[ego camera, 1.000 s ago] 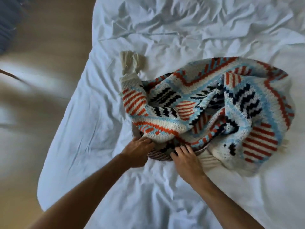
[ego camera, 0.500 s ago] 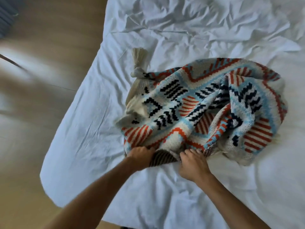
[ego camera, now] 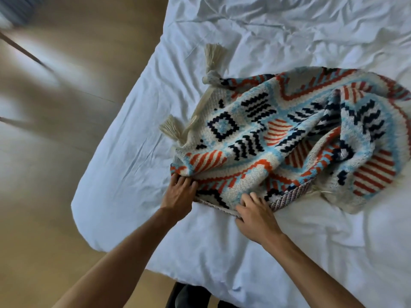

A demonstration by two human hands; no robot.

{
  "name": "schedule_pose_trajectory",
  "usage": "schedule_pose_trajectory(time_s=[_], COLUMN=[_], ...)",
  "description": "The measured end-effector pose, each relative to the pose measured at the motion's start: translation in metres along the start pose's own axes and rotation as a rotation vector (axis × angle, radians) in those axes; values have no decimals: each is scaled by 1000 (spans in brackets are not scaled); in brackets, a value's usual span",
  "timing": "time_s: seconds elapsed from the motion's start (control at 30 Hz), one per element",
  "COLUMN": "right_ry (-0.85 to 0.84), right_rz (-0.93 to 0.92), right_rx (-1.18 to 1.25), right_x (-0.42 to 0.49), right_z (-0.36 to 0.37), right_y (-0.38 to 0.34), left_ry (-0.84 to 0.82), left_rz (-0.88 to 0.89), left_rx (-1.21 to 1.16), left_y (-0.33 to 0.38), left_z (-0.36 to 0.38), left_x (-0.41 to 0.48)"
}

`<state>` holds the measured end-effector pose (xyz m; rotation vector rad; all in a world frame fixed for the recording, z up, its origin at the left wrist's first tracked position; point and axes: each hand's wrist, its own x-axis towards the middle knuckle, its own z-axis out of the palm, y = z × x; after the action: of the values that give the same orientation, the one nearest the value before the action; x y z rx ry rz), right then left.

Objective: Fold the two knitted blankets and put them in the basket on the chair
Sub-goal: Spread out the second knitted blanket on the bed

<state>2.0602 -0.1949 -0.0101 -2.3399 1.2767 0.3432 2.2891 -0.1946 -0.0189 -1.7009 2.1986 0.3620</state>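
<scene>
A knitted blanket (ego camera: 289, 130) with orange, light-blue, cream and black patterns lies crumpled on the white bed sheet (ego camera: 289, 252). Two cream tassels (ego camera: 171, 128) stick out at its left edge. My left hand (ego camera: 180, 193) grips the blanket's near left corner. My right hand (ego camera: 255, 213) holds the near edge, fingers on top and thumb at the hem. A purplish ribbed knitted edge (ego camera: 289, 196) shows beneath, to the right of my right hand; I cannot tell whether it belongs to another blanket. No basket or chair is in view.
The bed's rounded corner (ego camera: 89, 218) is to the left of my hands, with wooden floor (ego camera: 66, 107) beyond it. A dark object (ego camera: 189, 294) sits at the bed's near edge at the bottom of the view. Wrinkled sheet stretches behind the blanket.
The blanket's bunched left part has been pulled open and lies flatter, showing a second tassel. My hands have moved apart along its near edge.
</scene>
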Motion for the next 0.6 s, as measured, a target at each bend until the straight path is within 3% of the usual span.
schedule_pose_trajectory(time_s=[0.1, 0.23, 0.43, 0.53, 0.6], right_ry=[-10, -141, -29, -110, -131], right_rz=[91, 118, -29, 12, 37], right_rx=[-71, -67, 53, 113, 124], right_x=[-12, -13, 6, 19, 21], right_z=[2, 16, 22, 29, 32], right_y=[-5, -21, -72, -92, -100], left_ry=[-165, -216, -203, -80, -93], left_rz=[-69, -59, -76, -110, -94], left_rx=[-199, -265, -108, -31, 12], left_y=[11, 17, -8, -34, -46], left_z=[-3, 5, 34, 35, 32], left_x=[-8, -29, -54, -59, -61])
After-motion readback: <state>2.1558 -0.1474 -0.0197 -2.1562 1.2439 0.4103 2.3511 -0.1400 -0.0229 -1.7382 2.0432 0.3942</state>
